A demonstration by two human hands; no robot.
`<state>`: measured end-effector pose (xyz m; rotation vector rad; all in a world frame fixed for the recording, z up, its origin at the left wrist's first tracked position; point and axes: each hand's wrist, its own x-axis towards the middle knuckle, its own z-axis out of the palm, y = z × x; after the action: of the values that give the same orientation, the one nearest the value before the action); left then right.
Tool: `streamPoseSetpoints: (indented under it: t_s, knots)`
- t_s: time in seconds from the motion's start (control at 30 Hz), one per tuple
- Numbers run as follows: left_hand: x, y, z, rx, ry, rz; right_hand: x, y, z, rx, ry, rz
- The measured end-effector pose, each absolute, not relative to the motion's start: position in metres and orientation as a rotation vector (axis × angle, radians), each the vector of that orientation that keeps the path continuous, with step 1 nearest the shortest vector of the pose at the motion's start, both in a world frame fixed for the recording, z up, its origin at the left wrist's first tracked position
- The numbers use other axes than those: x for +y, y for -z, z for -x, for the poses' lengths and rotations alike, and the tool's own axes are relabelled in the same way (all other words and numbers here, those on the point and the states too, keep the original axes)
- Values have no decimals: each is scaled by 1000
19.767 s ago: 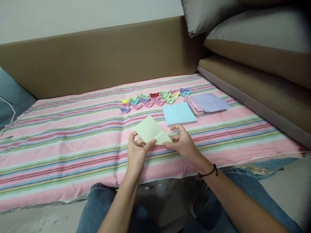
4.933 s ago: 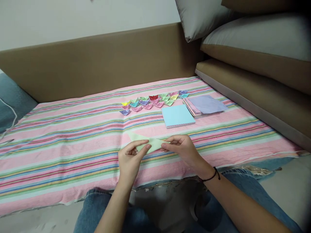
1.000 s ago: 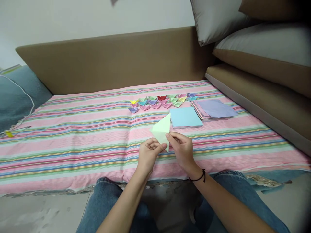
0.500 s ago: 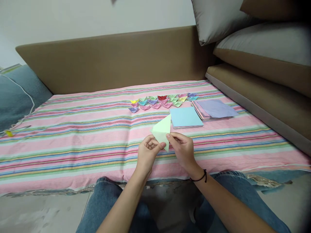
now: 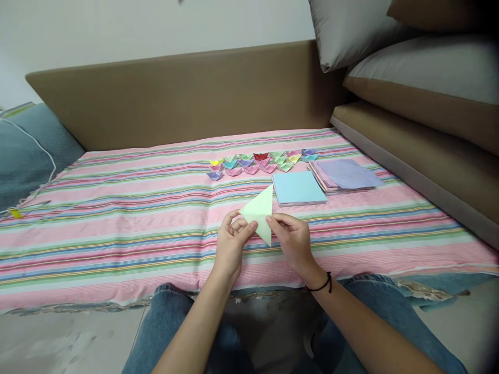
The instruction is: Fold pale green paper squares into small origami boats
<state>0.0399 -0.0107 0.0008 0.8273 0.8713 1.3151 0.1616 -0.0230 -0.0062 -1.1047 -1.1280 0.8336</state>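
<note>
Between my hands is a pale green sheet of origami paper (image 5: 262,206), folded into a triangle and held up above the striped cloth. My left hand (image 5: 234,236) pinches its left side, thumb on the near face. At the triangle's right edge, my right hand (image 5: 290,236) grips with thumb and bent fingers. Just beyond lies a stack of light blue square paper (image 5: 299,188). A second stack with a lavender sheet (image 5: 346,174) on top sits to its right. Several small folded paper boats (image 5: 245,163) in many colours stand in rows farther back.
A pink striped cloth (image 5: 117,223) covers the seat under everything. Behind it rises a brown backrest (image 5: 175,98). Stacked cushions (image 5: 421,124) border the right side. A white cable (image 5: 42,148) lies at the far left, near a yellow tag (image 5: 15,213).
My left hand has slid slightly left and up along the paper, its forefinger now at the left corner. The triangle has turned a little, its right edge more upright. My right hand has barely moved.
</note>
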Motion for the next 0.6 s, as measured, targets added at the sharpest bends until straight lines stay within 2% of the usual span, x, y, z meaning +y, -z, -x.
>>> streamPoseSetpoints:
  t_s: [0.6]
  knots:
    - [-5, -4, -26, 881, -1377, -863, -26, 9, -163, -1197, -824, 1064]
